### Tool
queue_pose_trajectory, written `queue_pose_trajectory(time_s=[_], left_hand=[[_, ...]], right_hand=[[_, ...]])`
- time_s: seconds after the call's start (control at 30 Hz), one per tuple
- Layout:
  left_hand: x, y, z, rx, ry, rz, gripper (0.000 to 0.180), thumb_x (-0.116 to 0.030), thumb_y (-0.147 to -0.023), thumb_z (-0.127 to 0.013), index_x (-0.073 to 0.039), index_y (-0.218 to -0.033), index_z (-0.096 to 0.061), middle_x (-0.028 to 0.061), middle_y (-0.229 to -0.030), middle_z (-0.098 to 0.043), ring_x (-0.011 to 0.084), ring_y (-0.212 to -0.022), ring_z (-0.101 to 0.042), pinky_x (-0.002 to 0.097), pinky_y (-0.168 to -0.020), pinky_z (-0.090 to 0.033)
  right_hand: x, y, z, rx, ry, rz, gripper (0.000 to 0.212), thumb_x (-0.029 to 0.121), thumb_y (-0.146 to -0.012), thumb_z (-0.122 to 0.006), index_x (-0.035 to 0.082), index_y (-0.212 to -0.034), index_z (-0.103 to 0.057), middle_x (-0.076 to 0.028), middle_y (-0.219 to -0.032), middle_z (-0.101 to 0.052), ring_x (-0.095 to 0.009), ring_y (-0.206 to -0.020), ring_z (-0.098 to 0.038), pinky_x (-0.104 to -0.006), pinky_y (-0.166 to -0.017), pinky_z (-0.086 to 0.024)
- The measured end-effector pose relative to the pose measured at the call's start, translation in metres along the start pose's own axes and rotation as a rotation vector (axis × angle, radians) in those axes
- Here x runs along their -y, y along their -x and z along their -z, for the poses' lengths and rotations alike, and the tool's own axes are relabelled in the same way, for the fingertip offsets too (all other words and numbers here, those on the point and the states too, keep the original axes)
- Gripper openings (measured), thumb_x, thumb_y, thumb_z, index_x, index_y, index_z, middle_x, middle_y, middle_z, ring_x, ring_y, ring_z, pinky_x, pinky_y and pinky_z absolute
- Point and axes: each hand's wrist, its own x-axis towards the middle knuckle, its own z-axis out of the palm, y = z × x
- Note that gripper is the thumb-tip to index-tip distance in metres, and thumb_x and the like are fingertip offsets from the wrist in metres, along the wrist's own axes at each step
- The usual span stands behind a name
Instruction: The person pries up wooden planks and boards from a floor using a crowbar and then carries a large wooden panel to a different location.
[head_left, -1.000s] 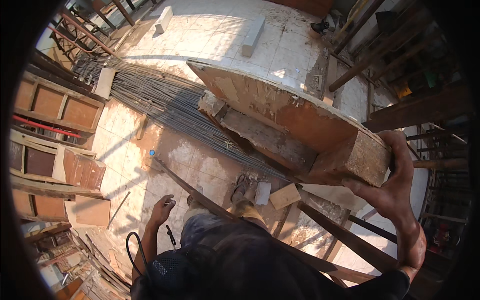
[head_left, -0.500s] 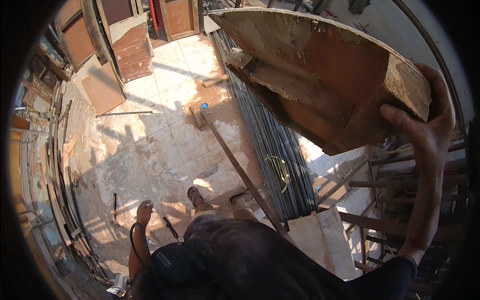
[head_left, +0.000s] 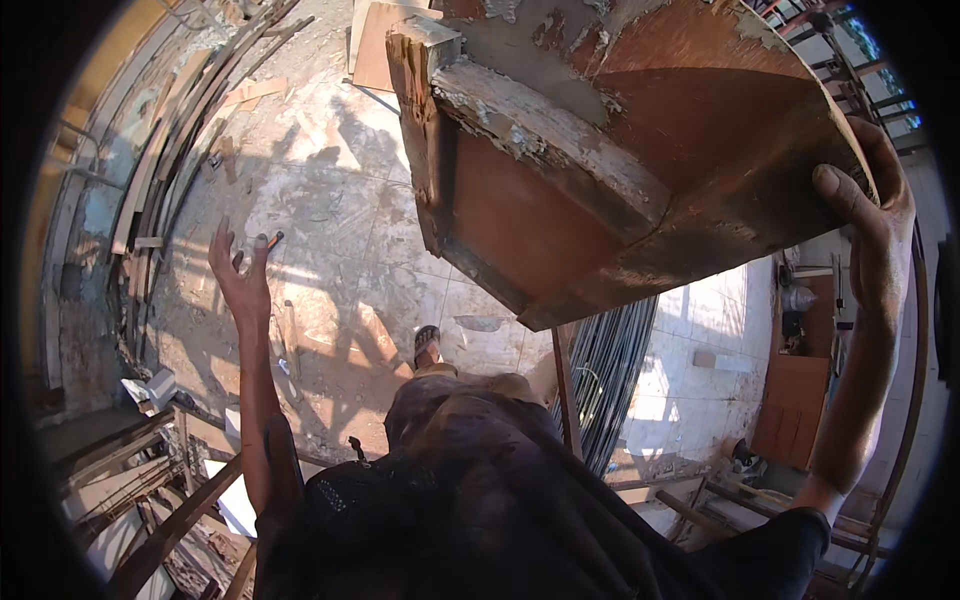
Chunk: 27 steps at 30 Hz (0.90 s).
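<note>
In the head view, taking twelve o'clock as its upper edge, a battened plywood panel (head_left: 540,210) fills the space from twelve to two o'clock, tilted and held up off the ground. Its reddish-brown face is scabbed with dried grey cement, and a rough wooden batten (head_left: 545,130) runs along it. The right hand (head_left: 878,230), between two and three o'clock, is clamped on the panel's edge, thumb on the near face and fingers round behind. The left hand (head_left: 243,285), at nine o'clock, is empty, fingers spread apart. A short orange-and-black tool (head_left: 275,239) shows beside its thumb; whether they touch cannot be told.

Beneath lies a pale tiled floor (head_left: 330,215), stained with brown dirt and crossed by shadows and bright sun patches. A sandalled foot (head_left: 428,345) stands on it near the centre, toward seven o'clock. At four o'clock a bundle of steel reinforcing bars (head_left: 612,365) lies on the tiles, with a narrow timber (head_left: 563,380) on its near left. Farther out at four o'clock are a pale block (head_left: 722,360) and a reddish-brown board (head_left: 792,410). Long timber strips (head_left: 165,180) line the side at ten o'clock, flat boards (head_left: 375,60) sit at eleven, and jumbled lumber (head_left: 185,520) crowds eight o'clock.
</note>
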Motion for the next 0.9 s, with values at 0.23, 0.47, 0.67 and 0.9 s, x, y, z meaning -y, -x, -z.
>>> queue_pose_trajectory(time_s=[0.23,0.47,0.67,0.9], left_hand=[[-0.246,-0.111,-0.017,-0.114,-0.350,-1.183,0.096,-0.050,-0.066,-0.084,-0.026,-0.149,-0.042,0.0146,-0.154,-0.037,0.0351,-0.144,-0.030,0.0602,-0.115,-0.025],[-0.139,-0.098,-0.077,0.285,-0.454,-0.701,0.029,-0.030,-0.084,-0.075,-0.017,-0.109,-0.067,0.0069,-0.084,-0.071,0.0273,-0.078,-0.070,0.0419,-0.069,-0.053],[-0.032,-0.010,-0.107,0.212,-0.398,-0.341,0.029,-0.018,-0.081,-0.076,-0.015,-0.109,-0.069,0.0079,-0.092,-0.074,0.0257,-0.078,-0.071,0.0405,-0.066,-0.054],[-0.011,0.069,-0.089,0.176,-0.405,-0.011,0.027,-0.008,-0.081,-0.076,-0.010,-0.108,-0.070,0.0113,-0.092,-0.072,0.0311,-0.084,-0.070,0.0400,-0.073,-0.054]], right_hand=[[0.025,-0.029,-0.168,0.243,-0.411,0.277,0.073,0.025,-0.064,-0.095,-0.002,-0.120,-0.056,-0.013,-0.109,-0.064,-0.022,-0.103,-0.065,-0.0356,-0.092,-0.055],[0.017,-0.060,-0.343,0.493,-0.517,0.675,0.075,0.028,-0.062,-0.094,0.001,-0.120,-0.054,-0.012,-0.105,-0.061,-0.026,-0.097,-0.063,-0.0385,-0.082,-0.053],[0.005,-0.036,-0.445,0.637,-0.502,0.885,0.075,0.021,-0.062,-0.090,0.004,-0.125,-0.054,-0.016,-0.112,-0.059,-0.034,-0.105,-0.058,-0.0436,-0.089,-0.051],[0.018,0.043,-0.482,0.759,-0.754,0.847,0.055,-0.001,-0.065,-0.071,0.000,-0.116,-0.054,-0.016,-0.112,-0.055,-0.035,-0.109,-0.052,-0.0439,-0.092,-0.049]])
